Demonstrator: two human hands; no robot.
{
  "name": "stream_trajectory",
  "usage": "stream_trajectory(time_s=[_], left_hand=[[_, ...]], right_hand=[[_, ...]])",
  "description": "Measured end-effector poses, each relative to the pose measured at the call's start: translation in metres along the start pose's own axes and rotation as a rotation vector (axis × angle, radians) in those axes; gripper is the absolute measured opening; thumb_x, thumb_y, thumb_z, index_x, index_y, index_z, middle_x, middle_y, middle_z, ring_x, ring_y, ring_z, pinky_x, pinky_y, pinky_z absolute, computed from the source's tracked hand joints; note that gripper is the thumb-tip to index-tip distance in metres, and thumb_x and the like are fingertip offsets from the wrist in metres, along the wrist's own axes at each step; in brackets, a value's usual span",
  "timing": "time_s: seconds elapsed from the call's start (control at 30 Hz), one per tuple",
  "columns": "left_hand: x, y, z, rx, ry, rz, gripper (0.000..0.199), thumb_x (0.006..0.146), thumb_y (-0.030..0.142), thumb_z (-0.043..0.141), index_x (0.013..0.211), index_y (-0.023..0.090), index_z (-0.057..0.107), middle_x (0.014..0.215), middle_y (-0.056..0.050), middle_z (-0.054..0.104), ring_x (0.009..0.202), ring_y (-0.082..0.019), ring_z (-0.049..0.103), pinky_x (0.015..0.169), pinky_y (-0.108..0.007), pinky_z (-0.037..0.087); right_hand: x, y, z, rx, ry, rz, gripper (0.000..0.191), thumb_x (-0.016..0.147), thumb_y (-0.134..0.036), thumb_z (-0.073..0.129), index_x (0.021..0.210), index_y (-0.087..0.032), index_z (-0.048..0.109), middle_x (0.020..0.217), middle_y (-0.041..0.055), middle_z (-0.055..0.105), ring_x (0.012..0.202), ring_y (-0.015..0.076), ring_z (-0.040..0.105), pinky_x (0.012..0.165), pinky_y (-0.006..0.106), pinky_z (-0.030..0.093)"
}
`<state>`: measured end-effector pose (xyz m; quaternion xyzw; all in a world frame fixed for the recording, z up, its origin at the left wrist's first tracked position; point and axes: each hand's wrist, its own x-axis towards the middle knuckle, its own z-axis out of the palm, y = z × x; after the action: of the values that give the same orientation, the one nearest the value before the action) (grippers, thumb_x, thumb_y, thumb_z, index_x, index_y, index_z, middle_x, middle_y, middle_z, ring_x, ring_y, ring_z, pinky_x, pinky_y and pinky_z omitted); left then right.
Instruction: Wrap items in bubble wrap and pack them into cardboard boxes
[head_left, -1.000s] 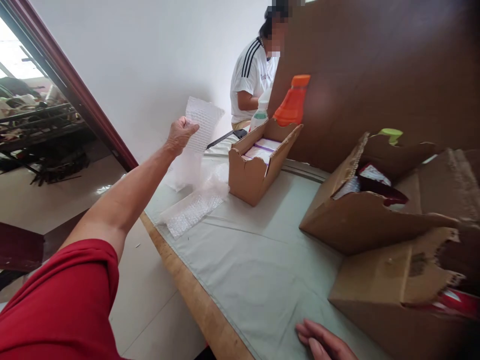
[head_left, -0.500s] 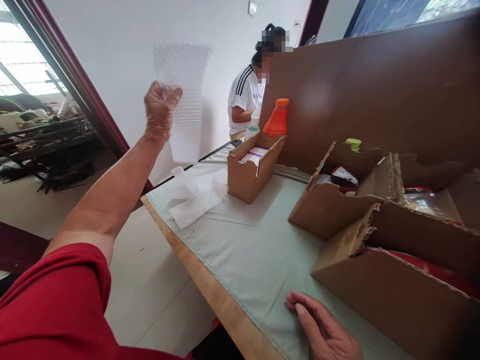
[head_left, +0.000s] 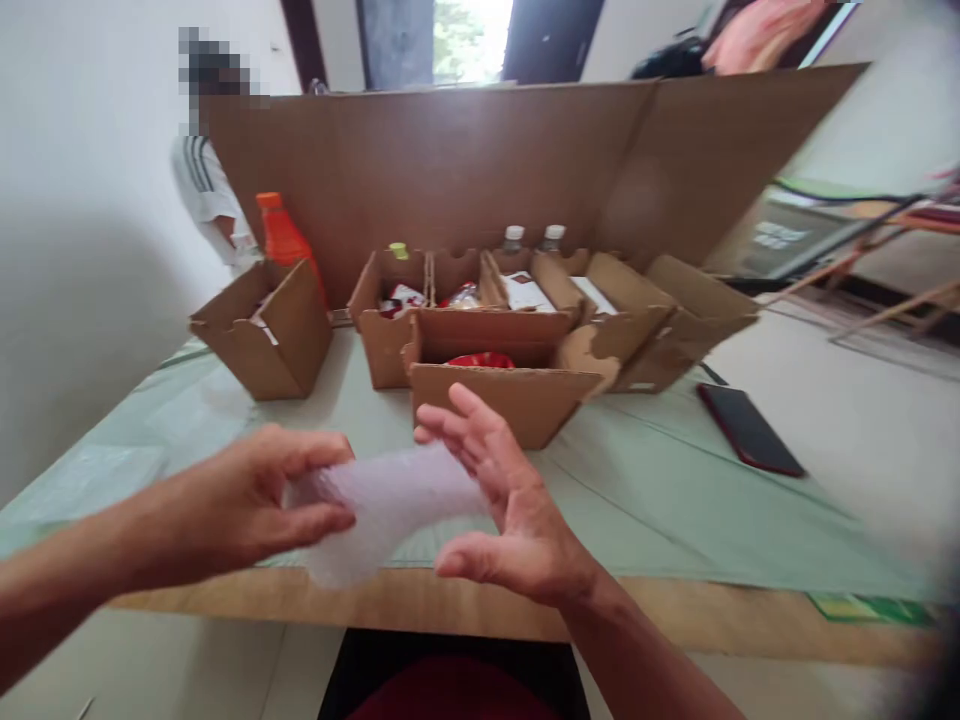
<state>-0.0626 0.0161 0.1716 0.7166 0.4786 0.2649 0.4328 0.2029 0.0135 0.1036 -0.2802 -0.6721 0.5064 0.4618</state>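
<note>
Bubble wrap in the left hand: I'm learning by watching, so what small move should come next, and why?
Probably close the right hand on the bubble wrap: the left hand grips one end, while the right hand is open at the other.

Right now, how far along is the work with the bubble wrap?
Looks done: one bubble wrap sheet is picked up, clear of the green cloth.
In hand: the left hand grips it; the right hand is open at its other end, contact unclear.
Seemingly left: nothing shows inside the sheet, and other clear pieces lie unused on the cloth. How many are needed, I can't tell.
</note>
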Motion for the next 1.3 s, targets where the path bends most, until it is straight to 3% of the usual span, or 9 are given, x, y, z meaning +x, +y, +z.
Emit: stream_trajectory(time_s=[0.07, 0.2, 0.37, 0.5, 0.67, 0.9, 1.0, 1.1, 1.3], left_hand=[[0.017, -0.003, 0.033, 0.139, -0.236, -0.042, 0.013, 0.078, 0.037, 0.075, 0.069, 0.031, 0.069, 0.056, 0.005, 0.059, 0.049, -0.014, 0.052, 0.043, -0.024, 0.034], [0.054, -0.012, 0.076, 0.158, -0.358, -0.070, 0.016, 0.075, 0.037, 0.071, 0.073, 0.027, 0.059, 0.060, 0.005, 0.057, 0.053, -0.014, 0.049, 0.047, -0.024, 0.034], [0.088, -0.064, 0.080, 0.114, -0.487, -0.198, 0.021, 0.064, 0.035, 0.073, 0.077, 0.022, 0.062, 0.072, 0.003, 0.061, 0.065, -0.015, 0.053, 0.058, -0.023, 0.040], [0.095, -0.102, 0.065, 0.126, -0.472, -0.302, 0.030, 0.063, 0.046, 0.071, 0.074, 0.020, 0.059, 0.066, 0.003, 0.056, 0.061, -0.014, 0.050, 0.057, -0.024, 0.037], [0.092, -0.126, 0.050, 0.181, -0.316, -0.323, 0.038, 0.065, 0.047, 0.068, 0.090, 0.019, 0.064, 0.067, 0.003, 0.058, 0.063, -0.016, 0.054, 0.059, -0.026, 0.040], [0.091, -0.131, 0.051, 0.206, 0.112, -0.191, 0.063, 0.079, 0.053, 0.062, 0.131, 0.018, 0.055, 0.120, -0.013, 0.068, 0.097, -0.025, 0.068, 0.084, -0.040, 0.054], [0.103, -0.124, 0.075, 0.073, 0.170, -0.097, 0.067, 0.082, 0.049, 0.063, 0.139, 0.020, 0.045, 0.136, -0.016, 0.061, 0.107, -0.026, 0.068, 0.082, -0.038, 0.058], [0.114, -0.120, 0.107, 0.097, 0.210, -0.070, 0.045, 0.086, 0.043, 0.057, 0.124, 0.020, 0.052, 0.111, -0.010, 0.069, 0.088, -0.022, 0.069, 0.072, -0.035, 0.056], [0.131, -0.119, 0.137, 0.264, 0.380, -0.021, 0.023, 0.090, 0.037, 0.050, 0.106, 0.022, 0.056, 0.091, -0.004, 0.065, 0.069, -0.018, 0.062, 0.065, -0.034, 0.052]], right_hand=[[-0.018, -0.005, -0.005, -0.029, 0.048, 0.109, 0.089, 0.079, -0.047, 0.085, 0.154, -0.030, 0.042, 0.129, 0.0071, 0.069, 0.111, 0.0239, 0.069, 0.097, 0.038, 0.057], [-0.048, 0.003, -0.026, -0.172, 0.199, 0.221, 0.023, 0.090, -0.032, 0.067, 0.111, -0.024, 0.075, 0.093, 0.0012, 0.077, 0.080, 0.0164, 0.070, 0.072, 0.027, 0.057], [-0.061, 0.033, -0.082, -0.353, 0.545, 0.251, 0.022, 0.083, -0.036, 0.070, 0.094, -0.020, 0.078, 0.084, 0.0018, 0.077, 0.072, 0.0177, 0.068, 0.069, 0.031, 0.056], [-0.078, 0.060, -0.118, -0.457, 0.627, 0.322, 0.027, 0.079, -0.041, 0.070, 0.092, -0.018, 0.078, 0.085, 0.0041, 0.077, 0.076, 0.0215, 0.069, 0.073, 0.036, 0.056], [-0.107, 0.085, -0.143, -0.708, 0.582, 0.419, 0.035, 0.086, -0.048, 0.060, 0.095, -0.018, 0.076, 0.085, 0.0070, 0.076, 0.077, 0.0264, 0.070, 0.074, 0.041, 0.056], [-0.097, 0.095, -0.175, -1.026, 0.573, 0.235, 0.076, 0.084, -0.064, 0.064, 0.141, -0.016, 0.054, 0.144, 0.0217, 0.058, 0.127, 0.0398, 0.060, 0.101, 0.057, 0.050], [-0.055, 0.089, -0.166, -0.900, 0.414, 0.286, 0.070, 0.082, -0.062, 0.066, 0.136, -0.018, 0.056, 0.133, 0.0186, 0.066, 0.117, 0.0367, 0.065, 0.094, 0.053, 0.054], [-0.018, 0.087, -0.161, -0.791, 0.304, 0.412, 0.052, 0.079, -0.060, 0.064, 0.110, -0.018, 0.064, 0.100, 0.0146, 0.074, 0.091, 0.0335, 0.071, 0.076, 0.047, 0.058], [0.005, 0.093, -0.172, -0.800, 0.351, 0.349, 0.037, 0.081, -0.054, 0.061, 0.093, -0.019, 0.062, 0.085, 0.0111, 0.074, 0.075, 0.0285, 0.070, 0.067, 0.041, 0.056]])
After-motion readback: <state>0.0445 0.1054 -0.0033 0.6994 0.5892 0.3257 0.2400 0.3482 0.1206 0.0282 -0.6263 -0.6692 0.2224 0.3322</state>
